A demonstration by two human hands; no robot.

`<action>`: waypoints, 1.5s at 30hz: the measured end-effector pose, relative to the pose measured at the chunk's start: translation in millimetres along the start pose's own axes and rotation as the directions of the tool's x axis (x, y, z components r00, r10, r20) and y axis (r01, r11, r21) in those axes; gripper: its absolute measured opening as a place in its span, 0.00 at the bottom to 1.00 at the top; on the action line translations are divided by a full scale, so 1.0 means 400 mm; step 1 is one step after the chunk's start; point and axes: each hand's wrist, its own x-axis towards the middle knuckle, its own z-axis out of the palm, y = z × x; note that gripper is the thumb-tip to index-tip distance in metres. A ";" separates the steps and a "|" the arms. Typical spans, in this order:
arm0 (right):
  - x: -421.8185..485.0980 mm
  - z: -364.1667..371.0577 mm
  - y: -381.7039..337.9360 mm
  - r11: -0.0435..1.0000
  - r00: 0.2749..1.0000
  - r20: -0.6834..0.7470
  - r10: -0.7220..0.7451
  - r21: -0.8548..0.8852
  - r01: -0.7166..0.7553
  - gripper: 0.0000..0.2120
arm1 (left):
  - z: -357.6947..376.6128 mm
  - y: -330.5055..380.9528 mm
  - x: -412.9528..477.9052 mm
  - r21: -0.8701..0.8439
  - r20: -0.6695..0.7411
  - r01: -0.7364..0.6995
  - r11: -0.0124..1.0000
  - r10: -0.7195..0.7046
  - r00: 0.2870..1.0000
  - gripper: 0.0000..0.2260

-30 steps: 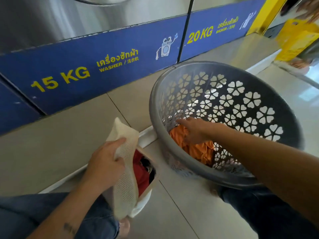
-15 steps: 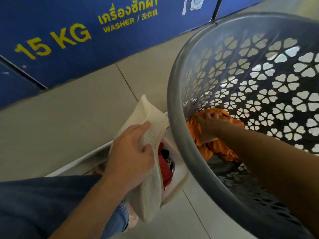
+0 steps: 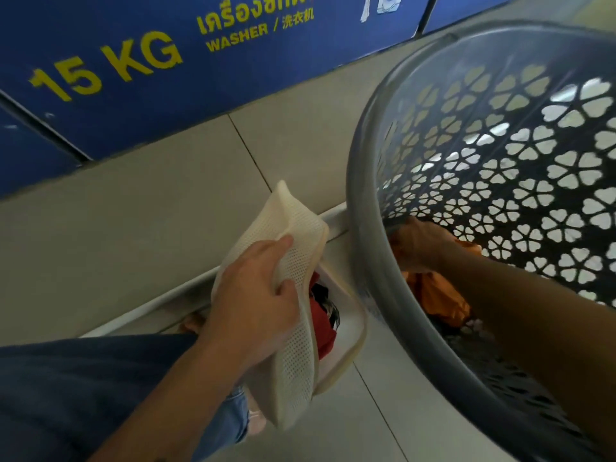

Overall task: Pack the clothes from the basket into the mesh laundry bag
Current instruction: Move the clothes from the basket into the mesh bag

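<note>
My left hand (image 3: 253, 295) grips the near side of the cream mesh laundry bag (image 3: 293, 345) and holds its mouth open; red and dark clothes (image 3: 321, 323) show inside. To its right the grey basket (image 3: 373, 248) with flower-shaped holes tilts toward me. My right hand (image 3: 421, 246) reaches deep inside it and closes on an orange garment (image 3: 440, 298). A dark garment lies under the orange one, mostly hidden by the rim.
A blue washer front (image 3: 166, 78) marked 15 KG runs along the top, above a beige tiled step (image 3: 133, 211). My jeans-clad leg (image 3: 83, 395) fills the lower left. Grey floor tiles (image 3: 366, 421) lie below the bag.
My view has dropped closer to the basket. My right hand has gone from resting on the orange garment to gripping it. The left hand keeps its hold on the bag.
</note>
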 end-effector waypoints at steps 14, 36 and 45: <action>-0.525 -0.369 -0.097 0.740 0.896 -0.398 0.196 0.659 0.131 0.02 | -0.014 0.011 -0.072 0.196 0.035 -0.026 0.980 0.019 0.999 0.37; -0.873 -0.380 -0.408 0.975 0.741 -0.670 -0.054 0.123 0.183 0.23 | -0.181 -0.005 -0.178 -0.069 -0.226 0.003 0.998 -0.018 0.974 0.27; -0.799 -0.395 -0.392 0.941 0.767 -0.624 0.149 0.329 0.085 0.27 | -0.182 -0.014 -0.174 -0.120 -0.203 -0.013 0.993 -0.012 0.979 0.28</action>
